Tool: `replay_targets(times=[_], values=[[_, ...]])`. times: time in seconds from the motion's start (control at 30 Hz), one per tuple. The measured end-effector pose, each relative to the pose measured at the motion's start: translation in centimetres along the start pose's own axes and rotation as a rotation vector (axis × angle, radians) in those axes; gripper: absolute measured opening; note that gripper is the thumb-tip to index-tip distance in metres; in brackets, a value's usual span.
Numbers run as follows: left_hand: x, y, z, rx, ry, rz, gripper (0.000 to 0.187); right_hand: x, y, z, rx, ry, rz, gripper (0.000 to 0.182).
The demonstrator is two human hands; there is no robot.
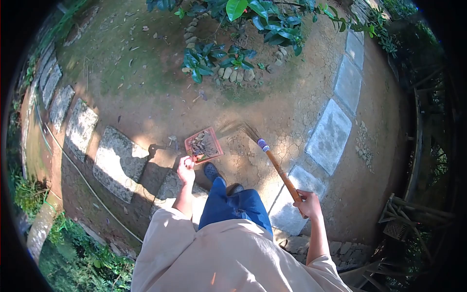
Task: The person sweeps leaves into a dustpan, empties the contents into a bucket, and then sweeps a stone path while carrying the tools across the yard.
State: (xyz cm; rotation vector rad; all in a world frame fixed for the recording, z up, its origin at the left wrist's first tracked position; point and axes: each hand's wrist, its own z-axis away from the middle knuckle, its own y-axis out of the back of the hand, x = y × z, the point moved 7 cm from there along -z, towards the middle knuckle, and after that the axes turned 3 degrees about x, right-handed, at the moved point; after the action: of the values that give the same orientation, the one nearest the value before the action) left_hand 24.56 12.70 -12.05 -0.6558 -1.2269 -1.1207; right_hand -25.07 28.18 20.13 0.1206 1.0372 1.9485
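My left hand (pixel 186 170) is closed round the handle of a red dustpan (pixel 220 146), low in front of my left foot. Dry leaves and a bit of green (pixel 202 145) lie in the pan. On the right, my right hand (pixel 308 205) grips the wooden handle of a broom (pixel 281 173) near its top end. The broom slants up and to the left, with a purple and white binding above thin dark bristles. Those bristles (pixel 250 130) point toward the pan's right side, over the dirt.
Stone slabs (pixel 329 134) run along the right, and rougher slabs (pixel 119 160) along the left. A leafy bush ringed by small stones (pixel 235 75) stands ahead. A thin hose (pixel 92 192) crosses the left side. Wooden pieces (pixel 404 214) stand at lower right.
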Motion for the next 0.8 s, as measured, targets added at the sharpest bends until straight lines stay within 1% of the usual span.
replay_targets(times=[0.07, 0.13, 0.17, 0.23, 0.27, 0.33, 0.37, 0.43, 0.5, 0.53, 0.63, 0.67, 0.73, 0.77, 0.8], values=[[4.3, -0.5, 1.8, 0.035, -0.059, -0.161, 0.028, 0.3, -0.7, 0.5, -0.050, -0.024, 0.000, 0.064], [2.0, -0.4, 1.6, 0.024, 0.019, 0.031, 0.024, 0.3, -1.6, 1.2, -0.136, -0.084, -0.042, 0.063], [0.7, -0.5, 1.5, 0.023, 0.057, 0.129, 0.022, 1.4, -2.5, 1.0, -0.142, -0.020, -0.031, 0.063], [1.6, -0.4, 2.1, 0.050, 0.025, 0.060, 0.019, 1.7, -3.3, 2.6, -0.197, -0.076, -0.106, 0.064], [1.9, -0.3, 2.6, 0.055, 0.012, 0.021, 0.017, 1.8, -3.2, 3.4, -0.193, -0.033, -0.080, 0.064], [-2.0, -0.2, 1.8, 0.099, 0.188, 0.406, 0.014, 1.8, -2.7, 4.3, -0.172, 0.060, -0.024, 0.065], [-3.7, -0.2, 1.6, 0.124, 0.279, 0.600, 0.014, 2.2, -2.6, 4.7, -0.179, 0.062, -0.038, 0.065], [-4.3, -0.2, 1.6, 0.126, 0.292, 0.622, 0.017, 2.8, -2.4, 5.2, -0.194, 0.074, -0.067, 0.066], [-4.2, -0.1, 1.5, 0.144, 0.280, 0.628, 0.017, 2.1, -1.4, 5.5, -0.151, 0.090, -0.044, 0.066], [-4.3, 0.1, 1.7, 0.157, 0.332, 0.701, 0.018, 1.5, -0.9, 5.6, -0.134, 0.102, -0.029, 0.066], [-2.9, 0.9, 2.5, 0.194, 0.120, 0.485, 0.017, 0.9, -0.2, 5.2, -0.119, 0.014, -0.054, 0.066], [-2.7, 1.3, 2.4, 0.195, 0.112, 0.490, 0.016, 0.7, -0.1, 4.7, -0.071, 0.112, -0.040, 0.066], [-2.2, 2.2, 2.5, 0.201, 0.097, 0.497, 0.015, 0.5, 0.1, 4.2, -0.087, 0.027, -0.117, 0.067], [-2.2, 2.6, 2.6, 0.212, 0.136, 0.580, 0.015, 0.3, 0.1, 3.9, -0.095, -0.013, -0.155, 0.067], [-1.8, 3.1, 2.9, 0.225, 0.175, 0.662, 0.015, 0.0, 0.0, 3.4, -0.085, -0.004, -0.163, 0.067]])
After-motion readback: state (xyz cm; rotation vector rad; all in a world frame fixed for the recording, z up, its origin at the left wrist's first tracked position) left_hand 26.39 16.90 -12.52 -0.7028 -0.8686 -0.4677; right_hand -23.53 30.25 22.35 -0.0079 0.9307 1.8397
